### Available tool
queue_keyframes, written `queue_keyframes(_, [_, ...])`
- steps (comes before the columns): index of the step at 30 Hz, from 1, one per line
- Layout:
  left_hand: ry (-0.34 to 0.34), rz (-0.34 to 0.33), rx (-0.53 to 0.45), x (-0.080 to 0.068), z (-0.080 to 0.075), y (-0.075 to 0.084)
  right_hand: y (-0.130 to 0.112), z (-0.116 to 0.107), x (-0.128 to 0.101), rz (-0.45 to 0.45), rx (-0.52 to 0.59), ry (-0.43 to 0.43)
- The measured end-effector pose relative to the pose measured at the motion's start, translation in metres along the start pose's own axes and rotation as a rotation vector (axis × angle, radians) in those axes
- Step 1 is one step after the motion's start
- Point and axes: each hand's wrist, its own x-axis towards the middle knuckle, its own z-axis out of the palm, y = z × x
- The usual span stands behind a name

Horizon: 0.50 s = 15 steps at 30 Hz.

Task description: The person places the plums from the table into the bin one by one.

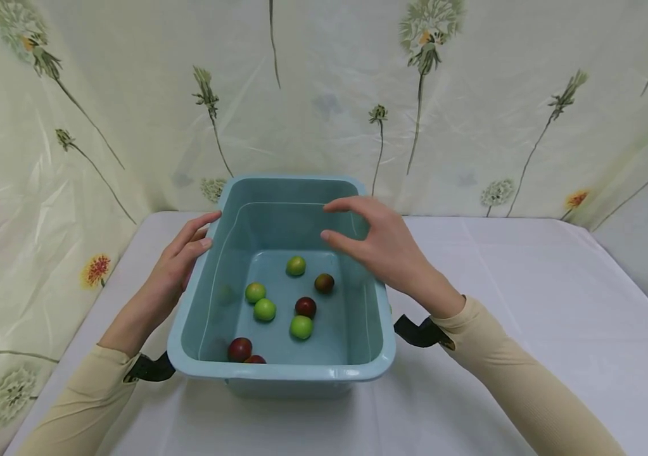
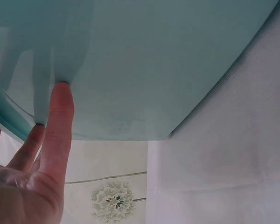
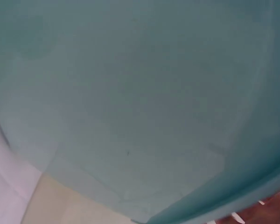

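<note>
A light blue plastic basin (image 1: 284, 372) stands on the table, with several small round plum-like fruits inside, some green (image 1: 301, 327) and some dark red (image 1: 305, 307). My left hand (image 1: 172, 269) is at the basin's left side, fingers extended. In the left wrist view, fingertips of the left hand (image 2: 42, 158) meet the outer wall (image 2: 144, 70). Over the right rim reaches my right hand (image 1: 383, 247), thumb and index finger spread apart with nothing between them. The basin's outer wall (image 3: 130, 93) fills most of the right wrist view.
A white cloth (image 1: 500, 304) covers the table. Behind and to the left hangs a pale curtain (image 1: 312, 95) printed with dandelions, close to the basin's far end. Dark straps (image 1: 420, 331) show at both wrists.
</note>
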Motion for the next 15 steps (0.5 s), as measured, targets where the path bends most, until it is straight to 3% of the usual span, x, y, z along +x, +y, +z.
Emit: queue_keyframes(15, [0.001,-0.011,0.011,-0.001,0.0,0.001,0.019,-0.016,-0.031,0.048,0.03,0.195])
